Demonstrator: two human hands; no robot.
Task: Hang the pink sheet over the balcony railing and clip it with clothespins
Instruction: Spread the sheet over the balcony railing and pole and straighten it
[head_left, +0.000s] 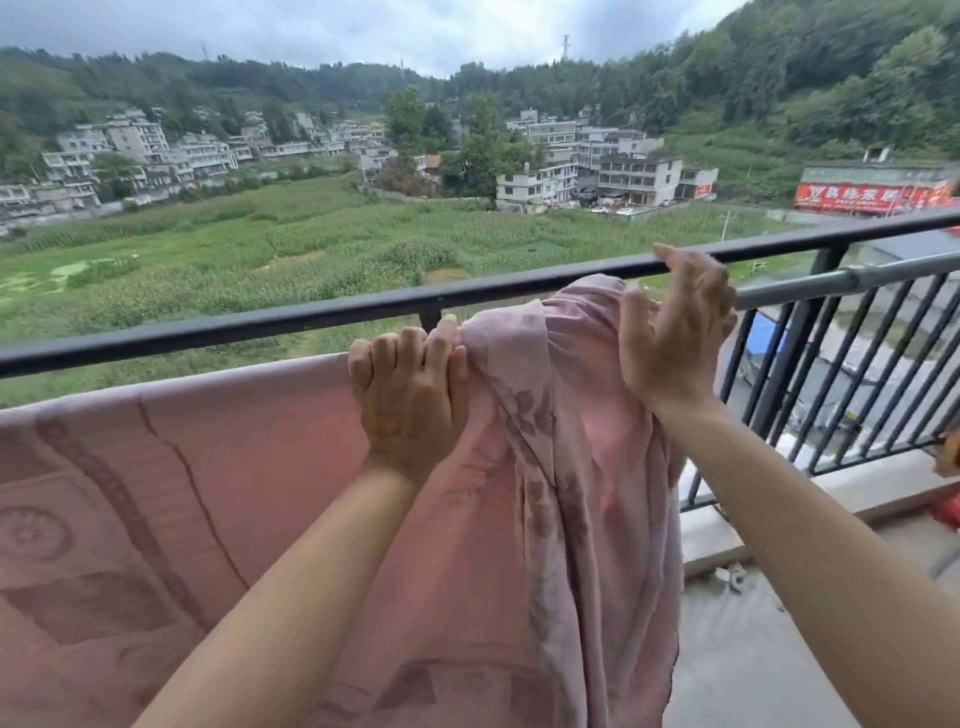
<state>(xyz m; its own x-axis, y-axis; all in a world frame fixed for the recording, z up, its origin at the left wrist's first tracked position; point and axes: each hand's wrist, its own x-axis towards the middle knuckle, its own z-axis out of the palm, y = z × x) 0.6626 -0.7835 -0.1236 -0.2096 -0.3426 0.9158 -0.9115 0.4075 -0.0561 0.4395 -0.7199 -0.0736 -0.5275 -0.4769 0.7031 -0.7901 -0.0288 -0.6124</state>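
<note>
- The pale pink patterned cotton sheet (156, 483) hangs over a bar just inside the black metal balcony railing (260, 325); its top edge runs level from the picture's left border to the middle, then rises in a bunched hump toward the right.
- The left hand (410, 382) is closed over that top edge — fingers curled over the far side, thumb pressed into the gathered cloth just beside it.
- The right hand (675, 332) sits higher, at the right flank of the hump; the cloth lies against its palm side, while the index finger stretches up to touch the railing's top bar. Whether it actually pinches the cloth, I cannot tell.
- Between the two hands the sheet is crumpled and folded; below them it falls in long creases to a loose edge at lower right.
- A grey metal pole (831, 278) emerges from beside the right hand and runs right, just inside the railing bars.
- Below the railing lies the grey concrete balcony floor (753, 649).
</note>
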